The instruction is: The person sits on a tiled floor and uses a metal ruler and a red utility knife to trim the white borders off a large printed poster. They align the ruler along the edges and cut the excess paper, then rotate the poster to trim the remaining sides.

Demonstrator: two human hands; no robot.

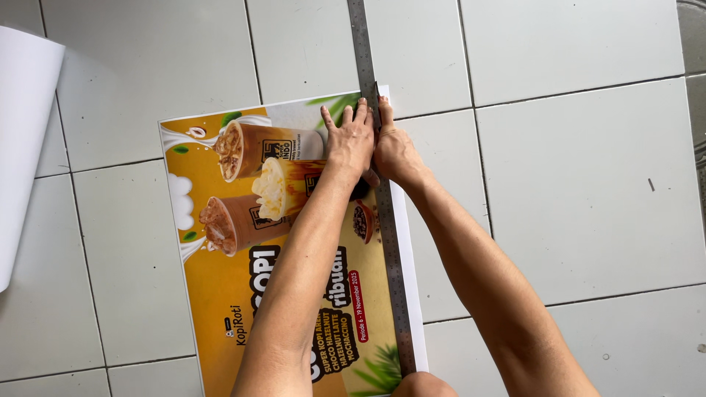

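Head cam looks straight down at a white tiled floor [588,184]. A printed poster [228,294] lies flat on it, orange background w/ pics of iced coffee drinks and dark lettering, white margin along its right edge. A long steel ruler [393,279] runs lengthwise over that right margin, from near the bottom of the view up past the poster's top edge and on across the tiles.

Left hand [351,143] is open, palm down, fingers spread and pressed flat on the poster just left of the ruler, fingertips close to the poster's top edge. It touches the ruler's left side or sits right against it; can't tell which.

Right hand [393,151] sits directly on/at the ruler, touching the left hand, fingers curled and pointing toward the top corner of the poster. It looks closed around sth small at the ruler's edge, but what's in it is hidden, so can't tell if it grips anything.

Both forearms come in from the bottom of the view, the left one crossing over the poster.

Far left: a curled white sheet or roll [22,147], well apart from the poster.
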